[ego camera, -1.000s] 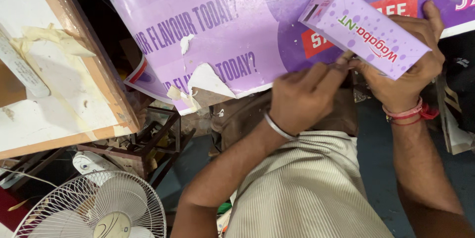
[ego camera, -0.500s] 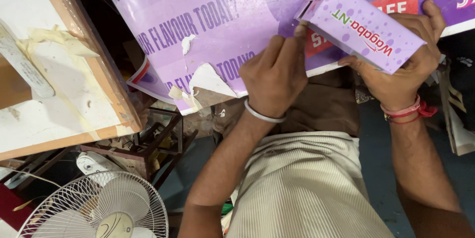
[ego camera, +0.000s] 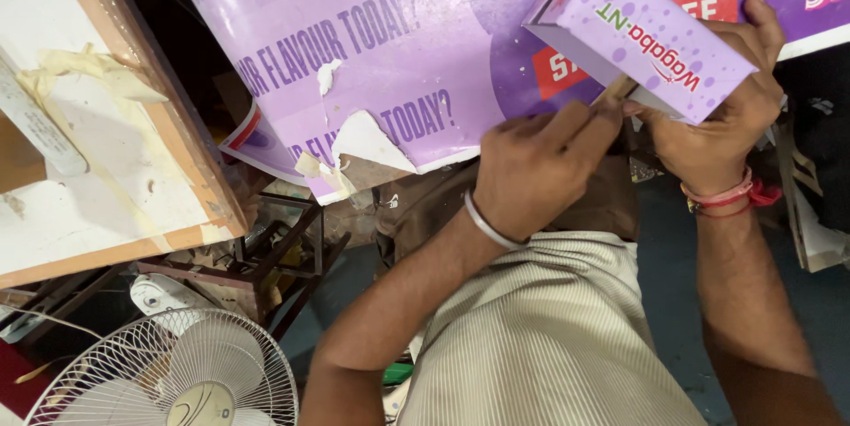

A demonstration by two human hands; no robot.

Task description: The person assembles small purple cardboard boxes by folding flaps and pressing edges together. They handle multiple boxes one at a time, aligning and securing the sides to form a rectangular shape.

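Hands (ego camera: 708, 129) hold purple carton (ego camera: 651, 32) over torn poster (ego camera: 381, 63), fan (ego camera: 177, 373) below.

Work surface hidden under purple printed poster sheets (ego camera: 372, 63), lower edge torn.

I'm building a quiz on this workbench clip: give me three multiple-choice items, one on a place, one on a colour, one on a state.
1. Where is the white round-grilled electric fan?
A. lower left, below the white wooden-edged board
B. upper right
C. on the person's lap

2. What colour is the oblong cardboard box held by the right hand?
A. green
B. light purple
C. black

3. What state is the edge of the large purple printed poster sheet in?
A. rolled up
B. neatly folded
C. torn, with white patches

Answers: 1 A, the fan sits in the bottom-left corner under the board. 2 B, the box's faces are pale purple with darker dots. 3 C, ragged white tears show along its lower edge, beside the left hand, which pinches at the box's underside.
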